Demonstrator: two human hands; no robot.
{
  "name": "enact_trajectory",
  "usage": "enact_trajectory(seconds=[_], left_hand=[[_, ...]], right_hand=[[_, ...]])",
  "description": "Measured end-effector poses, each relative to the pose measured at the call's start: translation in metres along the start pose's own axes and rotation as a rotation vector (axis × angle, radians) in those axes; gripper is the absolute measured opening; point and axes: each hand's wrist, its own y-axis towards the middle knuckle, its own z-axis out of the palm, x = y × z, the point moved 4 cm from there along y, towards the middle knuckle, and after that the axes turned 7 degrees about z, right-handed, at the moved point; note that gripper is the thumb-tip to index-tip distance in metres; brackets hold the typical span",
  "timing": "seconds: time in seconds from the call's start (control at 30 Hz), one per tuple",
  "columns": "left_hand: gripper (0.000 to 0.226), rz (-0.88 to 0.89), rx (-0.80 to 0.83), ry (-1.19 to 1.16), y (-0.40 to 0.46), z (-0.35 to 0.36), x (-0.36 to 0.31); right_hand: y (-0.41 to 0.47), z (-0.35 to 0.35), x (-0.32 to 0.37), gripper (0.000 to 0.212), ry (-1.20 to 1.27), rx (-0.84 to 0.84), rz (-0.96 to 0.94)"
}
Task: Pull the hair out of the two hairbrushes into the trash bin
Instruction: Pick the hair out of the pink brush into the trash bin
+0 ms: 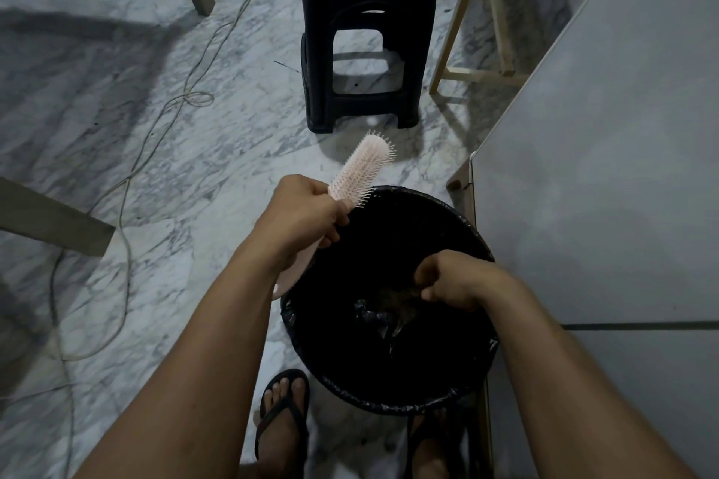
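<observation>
A pale pink hairbrush is gripped by its handle in my left hand, bristled head pointing up and away, just past the far left rim of the trash bin. The bin is round, lined with a black bag, and stands on the floor at my feet. My right hand hovers over the bin's opening with fingers pinched together on a brownish clump of hair that hangs just below the fingertips. Only one hairbrush is in view.
A black plastic stool stands on the marble floor beyond the bin. A grey cabinet or table surface fills the right side. Wooden furniture legs and loose cables lie around. My feet in flip-flops are beside the bin.
</observation>
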Motion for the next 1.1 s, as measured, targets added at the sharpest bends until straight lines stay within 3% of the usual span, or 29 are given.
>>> enact_trajectory(seconds=[0.07, 0.1, 0.17, 0.23, 0.37, 0.47, 0.5, 0.6, 0.73, 0.83, 0.9, 0.97, 1.1], left_hand=[[0.015, 0.007, 0.022, 0.003, 0.000, 0.002, 0.000], [0.013, 0.008, 0.029, 0.009, 0.001, 0.003, 0.000], [0.010, 0.011, 0.052, 0.028, 0.001, 0.005, -0.001], [0.010, 0.016, 0.086, 0.038, 0.000, 0.009, -0.002], [0.007, 0.050, 0.130, 0.055, -0.001, 0.016, -0.004], [0.010, 0.079, 0.145, 0.098, 0.000, 0.018, -0.003], [0.012, 0.082, 0.150, 0.104, 0.000, 0.019, -0.002], [0.016, 0.090, 0.158, 0.104, 0.001, 0.021, -0.002], [0.016, 0.103, 0.154, 0.108, 0.001, 0.021, -0.002], [0.017, 0.115, 0.159, 0.117, -0.001, 0.019, -0.002], [0.018, 0.129, 0.165, 0.114, -0.003, 0.017, -0.002], [0.020, 0.133, 0.164, 0.101, -0.007, 0.015, -0.001], [0.027, 0.150, 0.119, 0.118, -0.020, 0.004, 0.001]], right_hand=[[0.000, -0.005, -0.002, 0.055, -0.003, -0.069, 0.003], [-0.001, -0.009, -0.003, 0.060, 0.018, -0.149, -0.001], [-0.002, -0.022, -0.005, 0.055, 0.096, -0.331, -0.028], [-0.008, -0.030, -0.001, 0.048, 0.296, -0.390, -0.103], [-0.016, -0.031, 0.015, 0.045, 0.794, -0.225, -0.299], [-0.016, -0.021, 0.026, 0.037, 1.023, 0.045, -0.410], [-0.017, -0.019, 0.029, 0.033, 1.021, 0.080, -0.444], [-0.018, -0.019, 0.031, 0.013, 0.888, -0.018, -0.454], [-0.009, -0.023, 0.021, 0.021, 0.804, -0.230, -0.361], [-0.001, -0.030, 0.005, 0.010, 0.563, -0.476, -0.211], [-0.002, -0.029, -0.002, 0.014, 0.459, -0.523, -0.134], [-0.005, -0.030, -0.008, 0.023, 0.540, -0.540, -0.131], [-0.031, -0.028, -0.010, 0.027, 1.108, -0.449, -0.247]])
